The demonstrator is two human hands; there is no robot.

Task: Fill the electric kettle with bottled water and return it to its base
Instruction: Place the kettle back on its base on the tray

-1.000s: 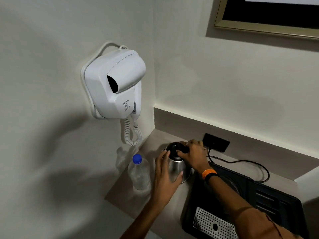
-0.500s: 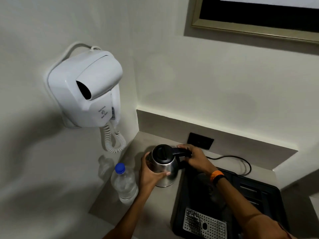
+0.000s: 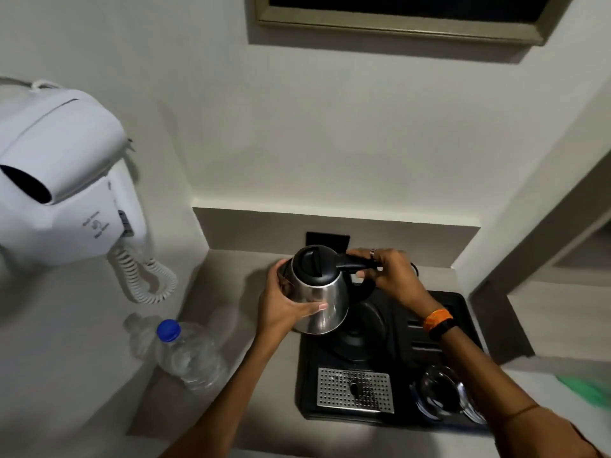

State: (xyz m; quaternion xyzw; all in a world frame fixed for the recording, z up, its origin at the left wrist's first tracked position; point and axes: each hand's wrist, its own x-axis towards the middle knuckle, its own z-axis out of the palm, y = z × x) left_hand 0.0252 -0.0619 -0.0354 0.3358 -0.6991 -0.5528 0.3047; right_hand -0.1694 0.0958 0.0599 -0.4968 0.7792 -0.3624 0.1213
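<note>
Got small shiny steel kettle with black lid point(image 3: 319, 285) lifted, hovering over round black base point(image 3: 358, 328) on tray. Right hand point(image 3: 390, 276) fingers wrapped round handle, left hand point(image 3: 286, 305) cupping body. Lid shut, clear blue-capped water bottle point(image 3: 188, 352) sealed on tabletop point(image 3: 231, 408); guess setdown or filling next

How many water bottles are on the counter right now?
1. The water bottle with a blue cap stands on the counter by the left wall, left of the kettle; the shape beside it looks like its wall reflection.
</note>
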